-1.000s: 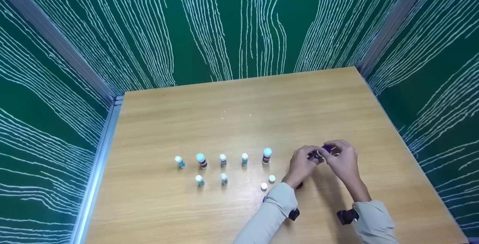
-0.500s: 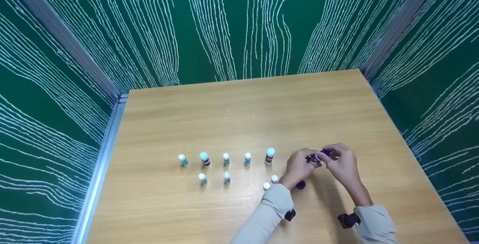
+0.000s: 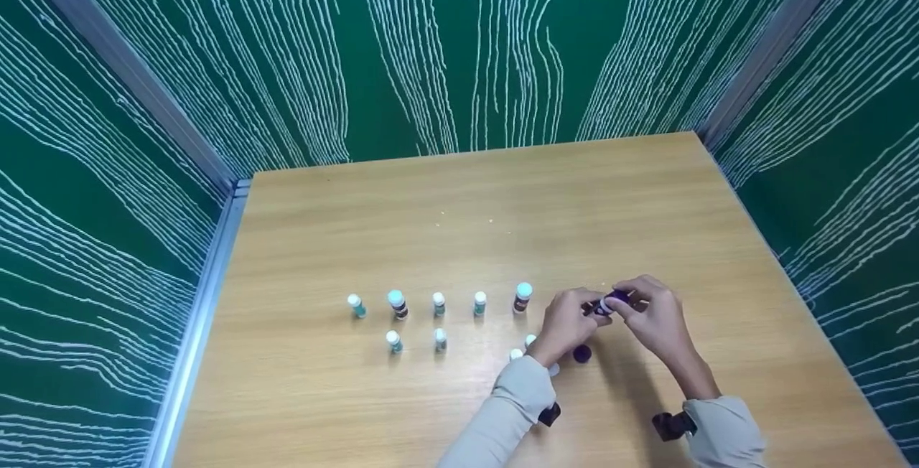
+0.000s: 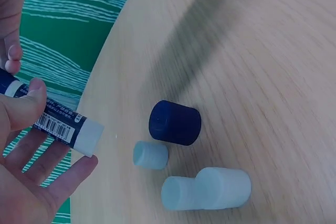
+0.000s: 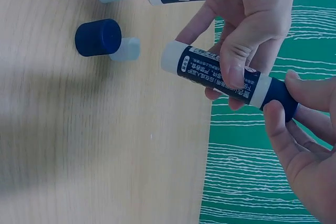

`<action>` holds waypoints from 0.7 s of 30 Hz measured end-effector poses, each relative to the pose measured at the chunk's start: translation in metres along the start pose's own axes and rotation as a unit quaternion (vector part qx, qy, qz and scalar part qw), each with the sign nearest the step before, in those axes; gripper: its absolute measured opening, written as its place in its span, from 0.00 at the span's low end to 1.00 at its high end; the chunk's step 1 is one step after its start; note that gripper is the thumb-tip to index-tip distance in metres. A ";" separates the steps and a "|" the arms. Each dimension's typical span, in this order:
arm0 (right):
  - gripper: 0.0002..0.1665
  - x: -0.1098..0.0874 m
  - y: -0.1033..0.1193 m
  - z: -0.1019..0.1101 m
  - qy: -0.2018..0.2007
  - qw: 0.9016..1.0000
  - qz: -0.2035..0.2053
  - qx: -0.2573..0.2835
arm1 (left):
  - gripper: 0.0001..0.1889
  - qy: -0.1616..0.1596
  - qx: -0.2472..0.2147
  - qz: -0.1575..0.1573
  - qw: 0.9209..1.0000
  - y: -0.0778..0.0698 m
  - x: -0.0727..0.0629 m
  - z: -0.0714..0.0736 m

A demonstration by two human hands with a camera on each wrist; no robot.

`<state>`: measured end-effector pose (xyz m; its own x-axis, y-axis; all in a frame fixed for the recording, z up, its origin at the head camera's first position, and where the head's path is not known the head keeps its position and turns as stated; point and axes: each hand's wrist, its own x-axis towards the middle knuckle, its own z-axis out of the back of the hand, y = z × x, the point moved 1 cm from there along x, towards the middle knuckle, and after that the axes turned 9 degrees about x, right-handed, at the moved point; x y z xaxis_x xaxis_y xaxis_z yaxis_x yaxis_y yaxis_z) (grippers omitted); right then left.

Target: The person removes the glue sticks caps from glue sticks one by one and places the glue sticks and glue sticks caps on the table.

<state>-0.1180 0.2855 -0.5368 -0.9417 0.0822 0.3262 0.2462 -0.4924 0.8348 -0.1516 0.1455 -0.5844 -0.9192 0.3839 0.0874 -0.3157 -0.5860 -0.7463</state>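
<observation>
A glue stick [image 5: 215,74] with a navy label and white base lies slantwise between the two hands, above the table. My left hand [image 3: 567,321] grips its body between thumb and fingers, with the barcode side showing in the left wrist view. With thumb and fingertips, my right hand [image 3: 657,317] pinches the navy cap [image 5: 281,100], which sits at the white collar on the glue stick's other end. Below the hands, a loose navy cap [image 4: 175,123] stands on the table beside several loose white caps [image 4: 150,155], partly hidden by the left wrist in the head view.
Several glue sticks stand upright in two rows to the left, small teal ones [image 3: 479,303] and larger dark-labelled ones [image 3: 523,297]. Small white specks dot the wooden table [image 3: 459,195] further back. Green walls [image 3: 395,59] with white lines enclose its back and sides.
Both hands have shifted slightly left and down with the glue stick between them. The loose navy cap now shows fully beside the left wrist. The head view has shifted a little.
</observation>
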 end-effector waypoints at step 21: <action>0.11 0.003 0.015 -0.005 0.075 0.996 0.033 0.044 | 0.16 0.013 -0.006 0.005 1.000 0.002 -0.012 0.022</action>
<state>-0.1177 0.2743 -0.5253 -0.9449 -0.0805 0.3172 0.3211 -0.4147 0.8514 -0.1462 0.1235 -0.5726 -0.9160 0.3964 0.0617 -0.3027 -0.5818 -0.7549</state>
